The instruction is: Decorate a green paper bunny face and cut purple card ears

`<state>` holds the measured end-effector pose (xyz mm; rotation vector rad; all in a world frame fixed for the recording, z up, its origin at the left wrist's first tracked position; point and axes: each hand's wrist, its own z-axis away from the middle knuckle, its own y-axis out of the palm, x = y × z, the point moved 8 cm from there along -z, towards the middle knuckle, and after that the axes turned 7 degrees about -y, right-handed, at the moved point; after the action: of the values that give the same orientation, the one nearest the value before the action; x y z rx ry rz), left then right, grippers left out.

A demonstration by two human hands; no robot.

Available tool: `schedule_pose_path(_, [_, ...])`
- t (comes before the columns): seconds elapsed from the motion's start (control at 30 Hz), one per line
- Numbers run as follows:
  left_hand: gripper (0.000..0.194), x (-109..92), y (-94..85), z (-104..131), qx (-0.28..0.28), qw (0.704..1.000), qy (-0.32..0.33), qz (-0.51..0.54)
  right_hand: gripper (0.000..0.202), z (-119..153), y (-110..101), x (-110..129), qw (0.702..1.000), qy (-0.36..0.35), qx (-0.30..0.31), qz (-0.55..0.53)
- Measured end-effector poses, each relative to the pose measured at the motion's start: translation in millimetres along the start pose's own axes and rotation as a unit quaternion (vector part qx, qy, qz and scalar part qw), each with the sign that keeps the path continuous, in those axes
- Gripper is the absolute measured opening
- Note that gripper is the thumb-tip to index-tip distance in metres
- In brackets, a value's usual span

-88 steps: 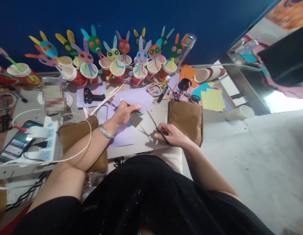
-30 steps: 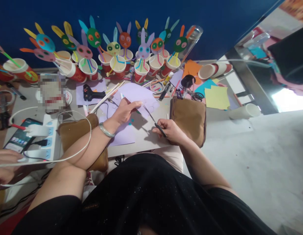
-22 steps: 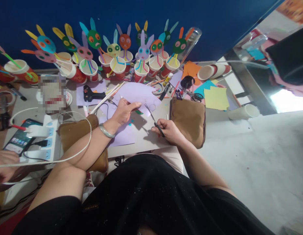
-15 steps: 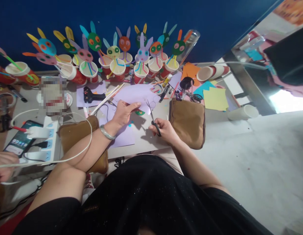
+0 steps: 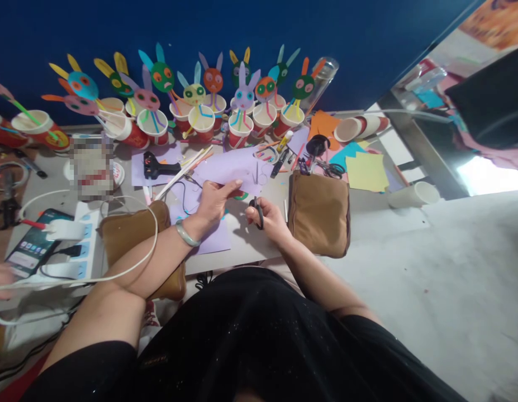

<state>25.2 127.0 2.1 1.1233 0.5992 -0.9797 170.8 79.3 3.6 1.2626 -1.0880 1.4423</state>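
Left hand (image 5: 214, 202): your grip is pinched closed on the lilac paper (image 5: 227, 166), held over the tabletop (image 5: 262, 244). Right hand (image 5: 270, 219): your grip is curled round the scissors (image 5: 259, 213), blades at the paper near a drawn circle (image 5: 262, 179).

Looks softly lit, dim along the blue wall (image 5: 259, 22), flaring white at far right. Drops shadows onto the table (image 5: 250, 247), softens fine detail on the held lilac paper (image 5: 227, 166). Stretches at the edges, pixelated at left.
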Motion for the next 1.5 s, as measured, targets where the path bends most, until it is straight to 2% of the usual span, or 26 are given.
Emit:
schedule_pose_path(0.47, [0.043, -0.6, 1.1, 3.2, -0.015, 1.0, 0.027, -0.001, 0.072, -1.4, 5.4, 4.1, 1.0, -0.014, -0.02, -0.013])
schedule_pose_path(1.0, [0.041, 3.2, 0.8, 4.8, -0.01, 1.0, 0.024, -0.012, 0.072, -1.4, 5.4, 1.1, 0.999, -0.008, -0.046, -0.022])
schedule_pose_path(1.5, [0.046, 7.5, 4.6, 7.6, 0.002, 1.0, -0.008, -0.002, 0.072, -5.4, 11.8, -0.3, 0.996, -0.011, -0.07, -0.055])
